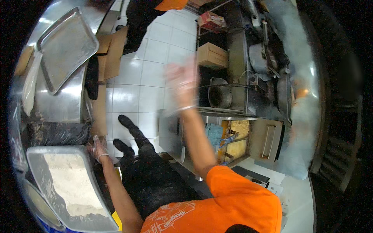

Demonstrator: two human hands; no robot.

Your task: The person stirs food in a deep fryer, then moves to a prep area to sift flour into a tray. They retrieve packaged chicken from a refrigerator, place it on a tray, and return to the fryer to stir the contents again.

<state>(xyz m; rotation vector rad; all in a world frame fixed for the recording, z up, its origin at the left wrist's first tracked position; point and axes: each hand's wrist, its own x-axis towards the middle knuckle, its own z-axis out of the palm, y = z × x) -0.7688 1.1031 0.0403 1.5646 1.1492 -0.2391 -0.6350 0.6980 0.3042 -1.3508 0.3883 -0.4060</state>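
Note:
My right hand, in a clear plastic glove, is raised over the tiled floor and blurred by motion. Its fingers look spread, with nothing visible in them. On the left, my left hand, gloved the same way, is beside the upper right corner of a grey plastic tub. One finger stands apart from the others; whether the hand touches the rim, I cannot tell. Pale flour-like powder lies in the tub. Just beyond it is a black plastic-wrapped bundle.
A metal sheet tray rests on the steel counter, with cardboard beside it. To the right are an open drawer with yellowish contents, a wok on a low shelf and a carton. Another person stands ahead.

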